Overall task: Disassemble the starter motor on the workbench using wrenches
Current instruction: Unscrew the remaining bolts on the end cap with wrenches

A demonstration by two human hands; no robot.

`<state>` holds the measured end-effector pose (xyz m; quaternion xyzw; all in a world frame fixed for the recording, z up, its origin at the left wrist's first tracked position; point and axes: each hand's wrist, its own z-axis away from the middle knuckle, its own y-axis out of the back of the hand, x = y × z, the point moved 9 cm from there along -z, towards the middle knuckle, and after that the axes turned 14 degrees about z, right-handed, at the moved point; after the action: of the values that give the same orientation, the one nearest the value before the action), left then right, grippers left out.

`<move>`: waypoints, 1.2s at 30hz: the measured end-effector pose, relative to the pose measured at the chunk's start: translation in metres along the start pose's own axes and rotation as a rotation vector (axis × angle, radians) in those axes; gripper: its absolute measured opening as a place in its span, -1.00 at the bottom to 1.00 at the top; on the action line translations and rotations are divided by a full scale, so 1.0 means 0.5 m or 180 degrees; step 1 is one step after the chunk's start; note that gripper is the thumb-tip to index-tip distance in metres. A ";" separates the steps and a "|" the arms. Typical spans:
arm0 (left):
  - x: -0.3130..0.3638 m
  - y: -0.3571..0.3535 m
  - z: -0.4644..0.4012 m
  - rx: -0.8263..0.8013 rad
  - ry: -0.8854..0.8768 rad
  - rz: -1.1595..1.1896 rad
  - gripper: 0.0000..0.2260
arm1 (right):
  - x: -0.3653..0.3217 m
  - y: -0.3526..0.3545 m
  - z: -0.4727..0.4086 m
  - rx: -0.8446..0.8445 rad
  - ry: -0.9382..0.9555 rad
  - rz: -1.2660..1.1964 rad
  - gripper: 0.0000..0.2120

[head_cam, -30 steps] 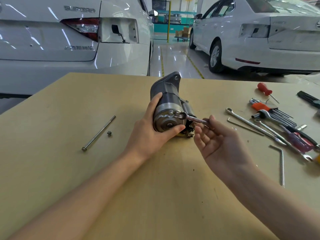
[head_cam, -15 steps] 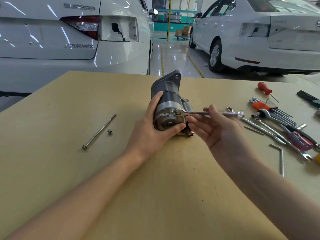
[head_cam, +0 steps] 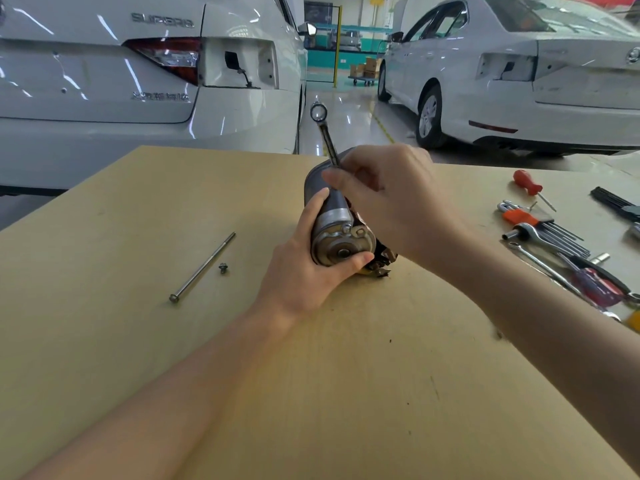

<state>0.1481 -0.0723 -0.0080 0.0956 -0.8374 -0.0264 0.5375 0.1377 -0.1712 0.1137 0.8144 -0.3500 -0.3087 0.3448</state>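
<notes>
Steel-grey, the starter motor (head_cam: 335, 233) is lying on its side mid-surface (head_cam: 138, 209), the left hand (head_cam: 304, 268) wrapping around its end cap. The right hand (head_cam: 391, 202) is gripping a wrench (head_cam: 325, 135), its ring end pointing up. A long bolt (head_cam: 202, 268) and small nut (head_cam: 223, 268) are lying to the left.

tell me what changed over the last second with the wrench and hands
The wrench swung from pointing right, toward the tools, up to nearly upright, its ring end now above the starter. The right hand went from open fingers beside the handle to gripping it, and rose over the starter. The left hand holds the starter as before; the long bolt and small nut lie unmoved.
</notes>
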 end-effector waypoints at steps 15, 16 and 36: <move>0.001 0.000 -0.002 -0.0015 -0.0079 0.0006 -0.17 | 0.149 -0.133 0.197 0.0055 -0.2960 -0.5088 -0.89; 0.002 0.001 -0.002 -0.0013 -0.0086 -0.0017 -0.17 | 0.148 -0.138 0.202 0.0056 -0.3037 -0.5172 -0.90; 0.006 0.001 0.000 0.0006 -0.0100 -0.0036 -0.18 | 0.150 -0.132 0.205 0.0164 -0.3196 -0.5284 -0.92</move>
<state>0.1466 -0.0724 -0.0052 0.1004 -0.8452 -0.0302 0.5241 0.1274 -0.2312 -0.0157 0.5829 0.2230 -0.7578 -0.1903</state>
